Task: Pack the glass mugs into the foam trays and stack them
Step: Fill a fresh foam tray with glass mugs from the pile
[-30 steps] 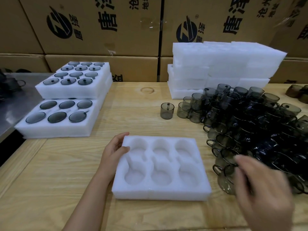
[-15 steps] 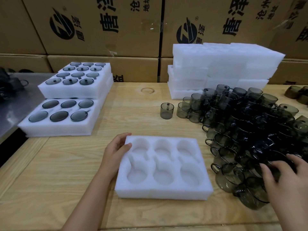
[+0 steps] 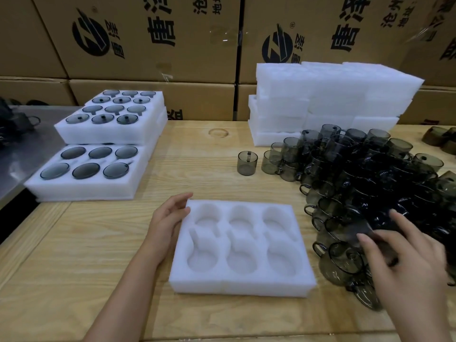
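Wooden surface [image 3: 98, 255], cardboard boxes [image 3: 148, 45] behind. Head view: foam tray [image 3: 241, 290] front centre, all six pockets empty. Left hand [image 3: 165, 223] rests on its left edge, fingers [image 3: 181, 197] relaxed, slightly apart. Right hand [image 3: 414, 272] over the glass mugs [image 3: 365, 174] heaped just right of it, fingers spread on blurred glass; can't tell if gripping. Far left, filled tray [image 3: 81, 191] holds six mugs. Stacked tray [image 3: 103, 137] behind holds twelve dark round pieces.

Bare table [image 3: 197, 154] btwn packed trays [image 3: 84, 191] and lone mug [image 3: 247, 163] gives open passage. Mug pile [image 3: 370, 183] crowds the right, seemingly touching throughout (blurry near end). Foam stack [image 3: 333, 95] blocks behind it.
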Motion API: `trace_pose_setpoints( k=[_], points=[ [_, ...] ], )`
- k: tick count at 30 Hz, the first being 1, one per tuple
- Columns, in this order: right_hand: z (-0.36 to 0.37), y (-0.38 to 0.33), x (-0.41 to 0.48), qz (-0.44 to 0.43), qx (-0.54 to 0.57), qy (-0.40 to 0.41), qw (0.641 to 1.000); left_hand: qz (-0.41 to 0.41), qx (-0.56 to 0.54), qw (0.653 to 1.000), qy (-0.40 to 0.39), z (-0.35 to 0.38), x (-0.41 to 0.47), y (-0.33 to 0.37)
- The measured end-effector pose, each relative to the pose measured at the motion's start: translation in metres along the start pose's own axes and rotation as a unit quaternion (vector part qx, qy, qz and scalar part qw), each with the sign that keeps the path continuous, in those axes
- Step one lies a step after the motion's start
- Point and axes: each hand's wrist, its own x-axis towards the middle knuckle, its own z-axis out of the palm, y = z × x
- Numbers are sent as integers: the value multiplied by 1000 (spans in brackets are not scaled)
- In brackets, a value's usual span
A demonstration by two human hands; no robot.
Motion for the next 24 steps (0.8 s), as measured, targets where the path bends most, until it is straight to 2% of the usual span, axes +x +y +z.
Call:
trace_pose_setpoints(
  k=[2,3,5,7,10,13,16,18,20,22,24],
  points=[
    [2,-14,2,-18,41,-32,998,-26,27,999,10,1,5,8],
    [4,-20,4,-29,62,-54,996,-16,86,996,14,3,7,14],
    [9,-32,11,-47,106,-99,988,61,261,963,5,12,8,28],
    [17,-43,19,-48,160,-143,976,135,332,932,-57,30,5,46],
    [31,-56,31,-33,248,-213,944,132,294,925,-200,72,0,60],
    [41,-66,37,-19,364,-283,887,47,208,938,-275,107,-3,61],
    [48,-67,39,-8,433,-309,847,-72,82,944,-310,118,-2,55],
    [51,-63,41,4,455,-322,830,-113,16,937,-329,119,-1,50],
    [51,-59,44,21,458,-340,821,-106,-12,936,-334,121,0,45],
    [48,-56,49,32,441,-336,832,-76,-13,944,-322,123,0,42],
    [45,-57,53,68,464,-330,819,-35,34,953,-300,124,1,39]
  ],
)
